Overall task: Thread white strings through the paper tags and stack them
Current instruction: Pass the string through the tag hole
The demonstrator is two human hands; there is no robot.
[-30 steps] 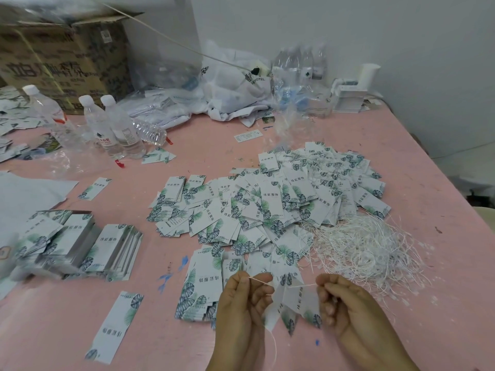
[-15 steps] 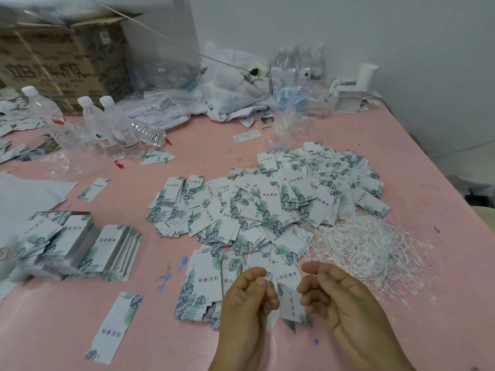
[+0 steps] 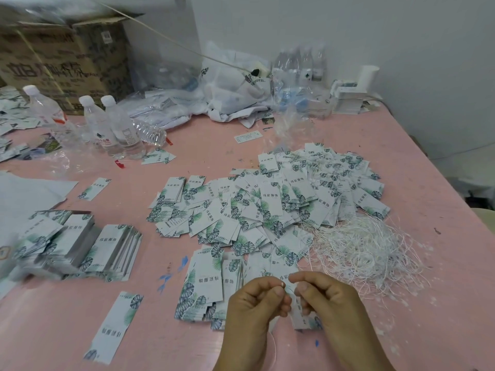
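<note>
At the near edge of the pink table [image 3: 187, 145], the left hand [image 3: 251, 306] pinches a white string [image 3: 282, 284] while the right hand [image 3: 328, 298] grips a paper tag [image 3: 301, 318]. The tangled strings [image 3: 367, 253] lie just right, with loose tags [image 3: 281, 204] heaped beyond.

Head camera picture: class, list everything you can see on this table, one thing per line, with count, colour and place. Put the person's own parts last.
Table: one, pink, under everything.
Loose tags: a large heap, too many to count, white with green leaves, centre.
Stacked tags: several piles, same print, left.
Single tag: one, near left.
Strings: a tangle, white, right of the heap.
Water bottles: at least three upright, clear with white caps, far left.
Cardboard box: one, brown, far left corner.
Plastic bags: a few, white and clear, at the back.
Left hand: pinching a string.
Right hand: holding a tag.
</note>
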